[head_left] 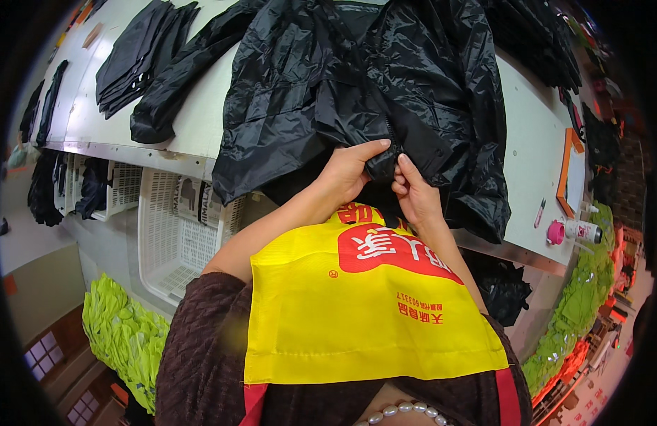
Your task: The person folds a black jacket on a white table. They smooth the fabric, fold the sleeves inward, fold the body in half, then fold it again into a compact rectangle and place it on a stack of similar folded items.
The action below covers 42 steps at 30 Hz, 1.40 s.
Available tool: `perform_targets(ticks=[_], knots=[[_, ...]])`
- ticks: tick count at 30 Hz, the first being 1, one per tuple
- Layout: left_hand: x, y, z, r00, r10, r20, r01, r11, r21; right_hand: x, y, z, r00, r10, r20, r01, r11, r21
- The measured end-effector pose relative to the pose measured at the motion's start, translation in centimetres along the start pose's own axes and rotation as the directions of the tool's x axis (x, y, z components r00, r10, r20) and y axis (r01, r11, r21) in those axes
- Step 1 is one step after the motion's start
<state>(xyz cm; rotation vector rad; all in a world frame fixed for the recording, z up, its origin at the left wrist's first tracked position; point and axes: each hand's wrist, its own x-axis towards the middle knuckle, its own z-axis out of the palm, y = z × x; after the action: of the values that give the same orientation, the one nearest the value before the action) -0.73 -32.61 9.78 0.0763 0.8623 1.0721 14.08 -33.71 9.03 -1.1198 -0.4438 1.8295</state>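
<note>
A shiny black jacket lies spread over the white table, its lower hem hanging past the near edge. At the bottom of its front, by the zipper, both my hands grip the cloth. My left hand pinches the hem edge with the thumb laid along it. Close beside it, my right hand holds the same edge between thumb and curled fingers. One black sleeve stretches out to the left. The zipper's lower end is hidden between my fingers.
Folded black pieces are stacked at the far left of the table. White plastic baskets sit under its edge. On the right are an orange frame, a bottle and a pink roll. Yellow-green fabric heaps at lower left.
</note>
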Motion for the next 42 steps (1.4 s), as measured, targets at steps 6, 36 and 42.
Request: perform_targets(ticks=[6, 36, 42], knots=[[0.0, -0.3, 0.6, 0.996, 0.089, -0.031, -0.089, 0.996, 0.005, 0.0, -0.1, 0.3, 0.997, -0.073, 0.001, 0.073, 0.997, -0.03], [0.8, -1.3, -0.6, 0.998, 0.045, 0.036, -0.053, 0.963, 0.262, 0.8, 0.3, 0.2, 0.993, -0.048, -0.109, 0.041, 0.997, -0.071], [0.2, -0.4, 0.2, 0.998, -0.053, 0.046, 0.045, 0.986, 0.159, 0.4, -1.8, -0.5, 0.986, 0.168, 0.01, -0.168, 0.986, -0.008]])
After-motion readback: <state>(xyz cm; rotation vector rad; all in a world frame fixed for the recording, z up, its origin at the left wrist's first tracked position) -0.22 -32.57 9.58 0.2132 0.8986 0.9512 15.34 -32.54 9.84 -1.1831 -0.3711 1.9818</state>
